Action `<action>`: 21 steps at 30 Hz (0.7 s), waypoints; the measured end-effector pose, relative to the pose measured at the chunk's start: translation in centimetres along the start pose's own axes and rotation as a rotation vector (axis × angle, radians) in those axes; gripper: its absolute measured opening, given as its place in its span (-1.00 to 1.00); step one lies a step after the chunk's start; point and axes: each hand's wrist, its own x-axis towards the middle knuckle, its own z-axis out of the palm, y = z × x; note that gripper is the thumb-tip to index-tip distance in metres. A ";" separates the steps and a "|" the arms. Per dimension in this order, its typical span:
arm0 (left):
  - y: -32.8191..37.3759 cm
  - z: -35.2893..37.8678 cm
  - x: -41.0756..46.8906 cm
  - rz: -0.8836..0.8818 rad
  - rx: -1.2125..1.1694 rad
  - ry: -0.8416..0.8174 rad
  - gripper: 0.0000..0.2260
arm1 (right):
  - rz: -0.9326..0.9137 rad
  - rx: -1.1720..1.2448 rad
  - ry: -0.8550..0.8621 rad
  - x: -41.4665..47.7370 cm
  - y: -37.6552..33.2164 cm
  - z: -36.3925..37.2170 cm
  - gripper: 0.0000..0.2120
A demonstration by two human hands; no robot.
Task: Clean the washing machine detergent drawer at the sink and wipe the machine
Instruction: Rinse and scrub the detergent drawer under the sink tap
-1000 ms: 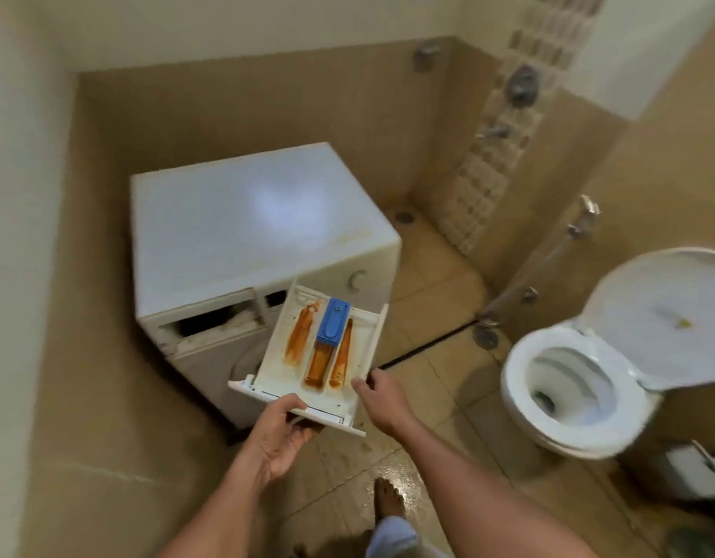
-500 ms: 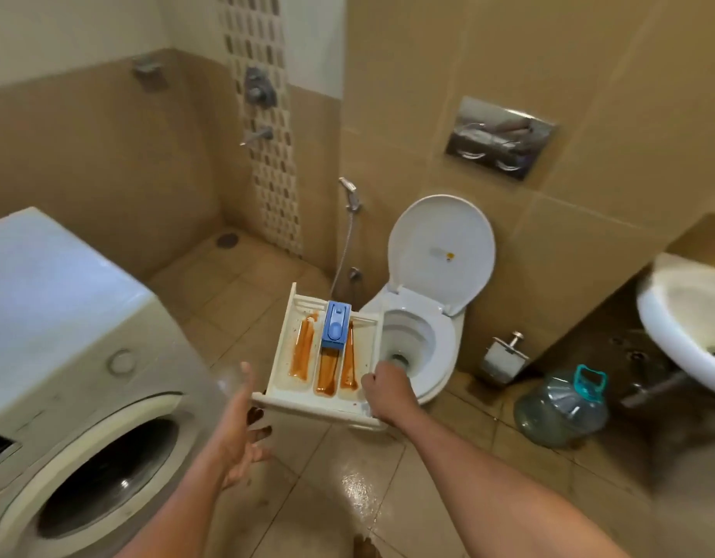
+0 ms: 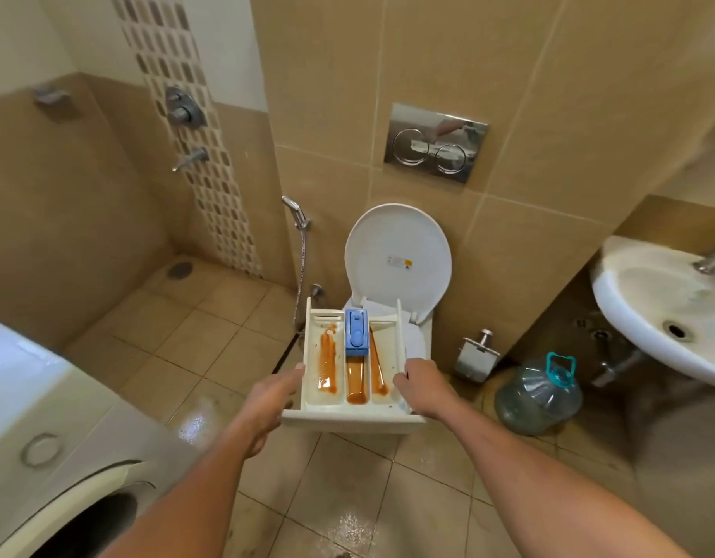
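I hold the white detergent drawer (image 3: 354, 412) level in front of me, above the floor and before the toilet. Orange-brown residue streaks its three compartments, and a blue insert (image 3: 356, 331) sits in the middle one. My left hand (image 3: 267, 404) grips the drawer's left side and my right hand (image 3: 424, 390) grips its right side. The white washing machine (image 3: 46, 416) stands at the lower left, its round door partly in view. The white wall sink (image 3: 665, 316) with its tap is at the right edge.
A toilet (image 3: 398, 259) with raised lid stands straight ahead behind the drawer. A large plastic water bottle (image 3: 539, 392) sits on the floor under the sink, beside a toilet paper holder (image 3: 474, 354). The tiled floor (image 3: 348, 489) looks wet. Shower fittings (image 3: 183, 110) hang on the left wall.
The view has turned right from the washing machine toward the toilet and sink. My left hand, off the drawer half a second ago, now grips its left side again.
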 end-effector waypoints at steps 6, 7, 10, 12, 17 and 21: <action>2.5 -0.2 1.1 -0.026 -0.002 -0.129 -0.68 | -0.004 0.008 -0.031 1.6 -0.8 -1.1 -0.76; 2.9 -0.2 1.3 -0.038 -0.017 -0.146 -0.70 | -0.001 0.006 -0.036 2.0 -0.8 -1.2 -0.78; 4.0 -0.1 2.3 -0.072 -0.017 -0.177 -0.73 | 0.005 -0.004 -0.053 2.9 -1.0 -1.7 -0.80; 4.4 0.1 2.7 -0.081 0.008 -0.178 -0.74 | 0.000 -0.016 -0.065 3.3 -0.9 -2.1 -0.80; 5.2 1.7 3.7 -0.089 0.037 -0.171 -0.82 | 0.001 -0.030 -0.089 4.8 0.2 -3.7 -0.77; 5.6 3.7 4.2 -0.067 0.015 -0.132 -0.87 | -0.002 -0.040 -0.105 6.1 1.8 -5.3 -0.80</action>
